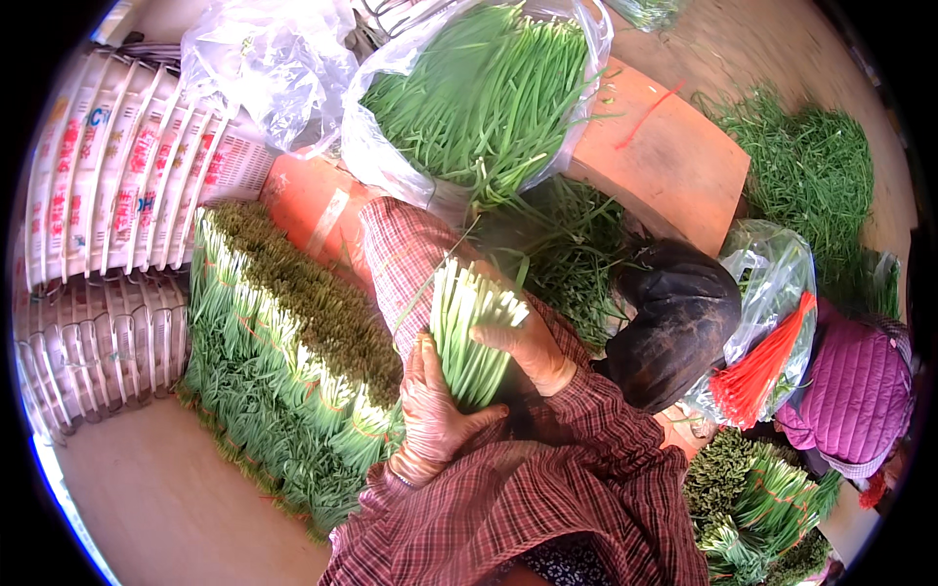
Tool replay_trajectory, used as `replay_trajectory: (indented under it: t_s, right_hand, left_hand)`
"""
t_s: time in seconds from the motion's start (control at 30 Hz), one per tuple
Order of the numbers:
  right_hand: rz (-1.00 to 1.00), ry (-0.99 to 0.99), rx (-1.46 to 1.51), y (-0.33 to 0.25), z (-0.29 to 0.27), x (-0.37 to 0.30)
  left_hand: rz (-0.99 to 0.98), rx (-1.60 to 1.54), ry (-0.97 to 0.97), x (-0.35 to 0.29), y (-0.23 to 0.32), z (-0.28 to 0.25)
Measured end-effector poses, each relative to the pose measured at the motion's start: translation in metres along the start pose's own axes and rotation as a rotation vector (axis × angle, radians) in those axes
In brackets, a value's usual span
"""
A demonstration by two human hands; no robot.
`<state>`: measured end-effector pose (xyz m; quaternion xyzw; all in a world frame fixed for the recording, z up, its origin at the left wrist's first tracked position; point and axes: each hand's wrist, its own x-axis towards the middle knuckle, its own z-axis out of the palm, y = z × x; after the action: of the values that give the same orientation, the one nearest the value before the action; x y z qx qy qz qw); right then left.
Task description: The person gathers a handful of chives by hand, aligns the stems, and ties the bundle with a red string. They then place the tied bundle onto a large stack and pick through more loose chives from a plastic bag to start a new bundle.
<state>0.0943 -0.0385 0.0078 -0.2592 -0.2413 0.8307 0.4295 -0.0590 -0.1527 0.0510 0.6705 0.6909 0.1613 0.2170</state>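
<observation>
A bunch of green chives (474, 332) with pale, even ends stands upright before me, between my two gloved hands. My left hand (430, 420) is wrapped round its lower left side, with the fingers up along the stalks and the thumb across near the bottom. My right hand (532, 347) grips the right side near the pale ends, its thumb over the stalks. Part of its fingers is hidden behind the bunch. One loose blade sticks out at the bunch's upper left. Beyond my knee, an opened clear plastic bag (357, 132) holds many loose chives (489, 88).
Tied chive bundles (293, 332) are stacked at my left, beside white baskets (117, 176). An orange box (664, 156) stands ahead right. Red ties (767, 361) hang over a clear bag. Loose greens (801, 186) lie far right; more bundles (762, 498) and a person in purple (850, 391) are nearer.
</observation>
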Motion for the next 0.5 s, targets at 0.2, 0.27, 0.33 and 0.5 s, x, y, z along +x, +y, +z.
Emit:
replay_trajectory:
  t_s: [0.2, 0.27, 0.33, 0.5]
  right_hand:
    - [-0.026, -0.008, -0.216, -0.006, 0.02, -0.001]
    - [-0.001, 0.018, -0.386, -0.012, 0.024, -0.003]
    - [0.052, -0.055, -0.33, -0.031, 0.027, -0.002]
    - [0.143, -0.084, -0.051, -0.046, 0.007, 0.008]
  left_hand:
    - [-0.085, 0.011, 0.14, 0.006, 0.002, 0.016]
    - [-0.077, -0.242, 0.139, 0.01, -0.01, 0.024]
    - [-0.036, -0.301, 0.113, 0.009, -0.019, 0.019]
    - [-0.133, -0.711, -0.2, 0.024, -0.013, -0.01]
